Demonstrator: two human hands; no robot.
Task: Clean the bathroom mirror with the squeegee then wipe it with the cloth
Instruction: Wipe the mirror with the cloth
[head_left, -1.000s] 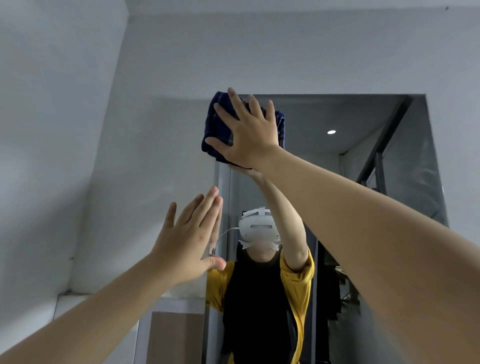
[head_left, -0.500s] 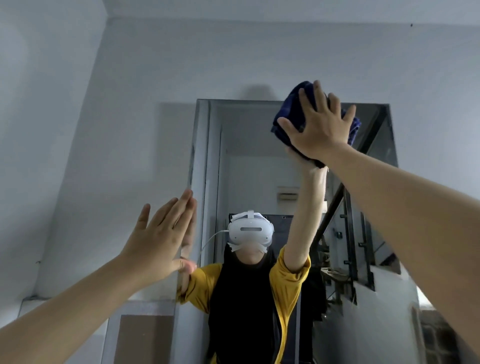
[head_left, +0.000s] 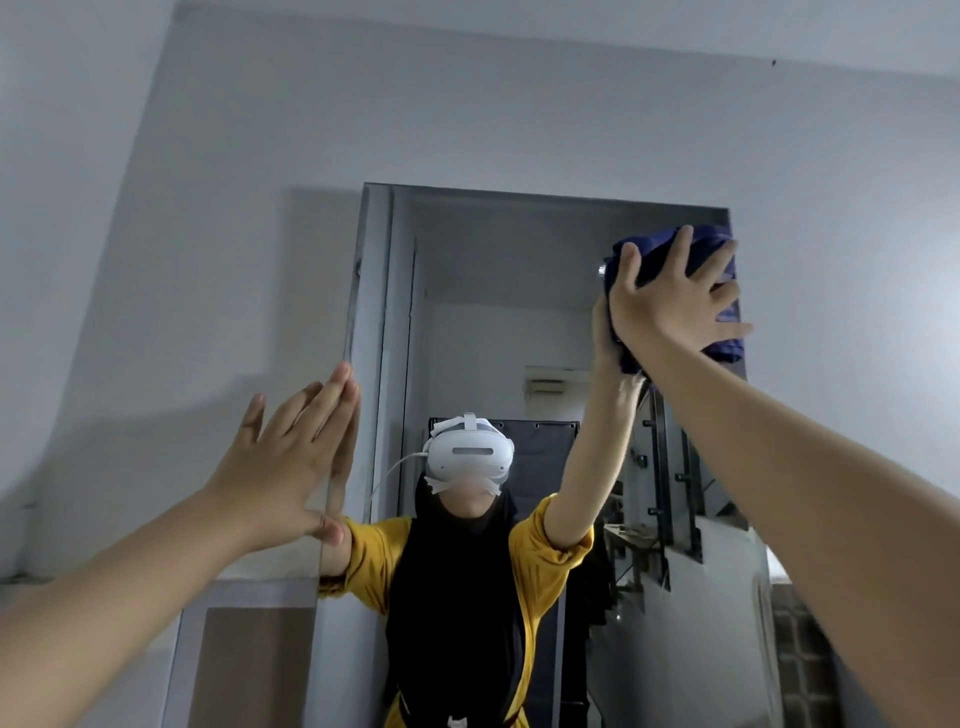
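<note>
Dark blue cloth (head_left: 675, 291) bunched and pressed flat against the mirror (head_left: 498, 322) at its top right corner, just under the top edge and up against the right edge. Right hand (head_left: 670, 306) spread wide over the cloth, fingers splayed, palm pushing it onto the glass; not curled round it, only pinning it. Left hand (head_left: 291, 467) open and flat, fingers together, resting at the mirror's left edge about halfway up, holding nothing. Squeegee nowhere in view, so probably the wiping half of the job, with most of the glass below the top strip likely yet to cover.

Risks from here: cloth held only by palm pressure, so a slip off the right edge onto the wall (head_left: 519, 114) could let it fold or drop. Arm stretched high and far across, so uneven pressure may leave streaks or miss the very corner. Bare left palm and fingertips touching the glass near the left edge, likely to leave prints that need another pass. Leaning hard on that edge could also stress the glass; mounting not visible.

Around: pale wall on all sides, ceiling line above, a tiled or panelled strip low on the left. Reflection fills the glass: a person in a yellow top with a white headset (head_left: 470, 457), a stair rail behind. Nothing between cloth and glass; only the reaching right forearm crosses the lower right of the mirror.
</note>
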